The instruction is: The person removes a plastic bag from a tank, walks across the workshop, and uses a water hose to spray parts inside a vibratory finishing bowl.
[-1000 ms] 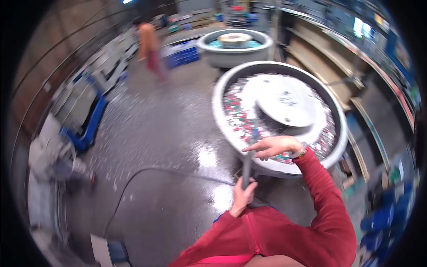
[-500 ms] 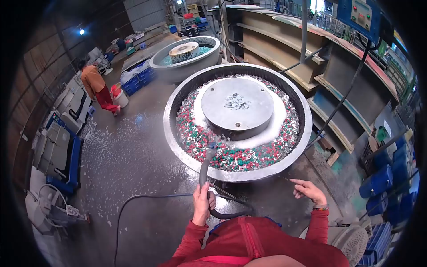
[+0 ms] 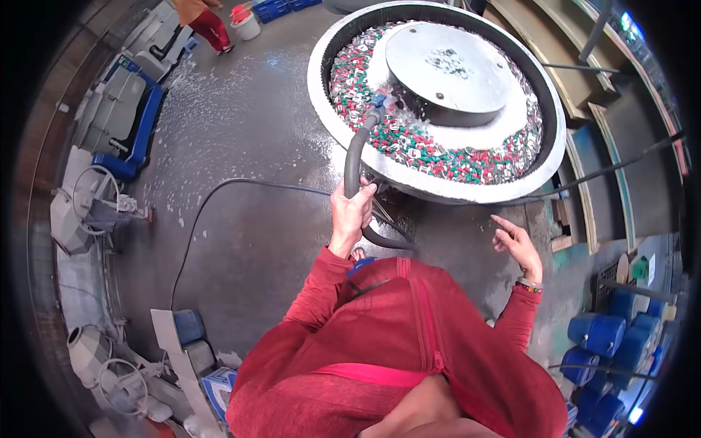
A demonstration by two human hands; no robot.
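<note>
My left hand (image 3: 352, 208) is wrapped round a thick dark hose (image 3: 355, 157). A blue fitting (image 3: 378, 101) at the hose's end points into a large round tub (image 3: 438, 188), over its near-left rim. Red, green and white small pieces (image 3: 409, 142) fill the ring-shaped trough, with clear ones among them. White foam (image 3: 453, 136) surrounds the raised metal centre disc (image 3: 478, 80). To the right, just outside the rim, my right hand (image 3: 520, 247) hangs in the air holding nothing, index finger stretched out and the other fingers partly curled.
A thin cable or hose (image 3: 241, 180) curves over the wet floor (image 3: 241, 241). Machines with handwheels (image 3: 95, 201) line the left side. At the upper left, a person (image 3: 207, 25) stands near a white bucket (image 3: 247, 26). Blue drums (image 3: 597, 332) and wooden-edged panels (image 3: 584, 175) stand right.
My view has tilted down, so the tub sits higher and further right in it. My left hand keeps its grip on the hose; my right hand still hangs beside the tub.
</note>
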